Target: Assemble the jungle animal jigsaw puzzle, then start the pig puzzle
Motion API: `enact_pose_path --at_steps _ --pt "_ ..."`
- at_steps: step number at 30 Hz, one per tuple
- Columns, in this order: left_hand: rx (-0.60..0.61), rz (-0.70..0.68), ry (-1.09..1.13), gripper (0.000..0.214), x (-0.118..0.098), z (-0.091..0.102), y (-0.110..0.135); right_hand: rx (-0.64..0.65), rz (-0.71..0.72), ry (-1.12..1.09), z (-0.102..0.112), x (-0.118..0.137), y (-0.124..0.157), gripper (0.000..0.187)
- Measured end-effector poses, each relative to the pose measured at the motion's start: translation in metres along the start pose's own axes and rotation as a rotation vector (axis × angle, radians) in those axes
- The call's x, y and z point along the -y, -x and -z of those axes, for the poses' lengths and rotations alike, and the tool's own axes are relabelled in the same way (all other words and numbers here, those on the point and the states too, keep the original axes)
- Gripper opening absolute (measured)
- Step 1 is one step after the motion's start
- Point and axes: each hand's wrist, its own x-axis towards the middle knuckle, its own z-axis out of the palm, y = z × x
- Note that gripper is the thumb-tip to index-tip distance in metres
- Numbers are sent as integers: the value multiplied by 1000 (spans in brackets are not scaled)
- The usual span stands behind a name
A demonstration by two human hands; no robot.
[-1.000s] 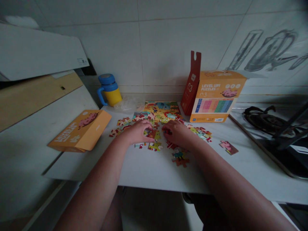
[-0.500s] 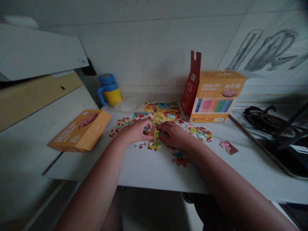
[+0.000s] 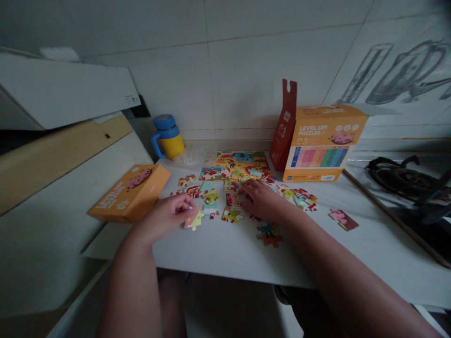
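Between its thumb and fingers, my left hand (image 3: 174, 211) pinches a puzzle piece (image 3: 193, 220) with yellow-green and orange on it, low over the table's front left part. My right hand (image 3: 260, 198) lies palm down on the table with its fingers stretched out, partly covering some pieces. Just left of its fingertips is a pink and red puzzle piece (image 3: 232, 199). A yellow-green piece (image 3: 231, 215) lies below that. Several loose pieces (image 3: 211, 197) are spread between the hands. Near my right wrist lies a brown and teal piece (image 3: 269, 234).
Behind the pieces lies a colourful picture sheet (image 3: 243, 159). An orange puzzle box (image 3: 317, 141) stands at the back right; another orange box (image 3: 130, 192) lies left. There are also a blue and yellow mug (image 3: 171, 138), a pink piece (image 3: 343, 218) and a dark stove (image 3: 405, 188).
My left hand has moved left and toward me with the puzzle piece, away from the right hand. The right hand stays over the pieces. The whole view has shifted slightly.
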Motion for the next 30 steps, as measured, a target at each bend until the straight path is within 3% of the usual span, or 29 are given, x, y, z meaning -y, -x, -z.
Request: enact_pose_path --at_steps 2,5,11,14,18,22,30 --pt "14 83 -94 25 17 2 17 -5 3 -3 -1 0 -1 36" --pt "-67 128 -257 24 30 9 25 -26 46 -17 -5 -1 -2 35" --pt "-204 65 -622 20 12 28 -2 -91 122 -50 -13 -1 -5 34" --pt "-267 -23 -643 29 6 24 -22 -112 154 -71 -14 0 -6 30" --pt "-224 -70 -687 41 10 9 -36 -127 195 -98 -14 1 -8 27" --pt "-190 -80 -720 30 16 1 -36 -124 190 -107 -15 2 -9 27" --pt "-249 -115 -689 11 23 0 -38 -72 136 -142 -13 4 -7 30"
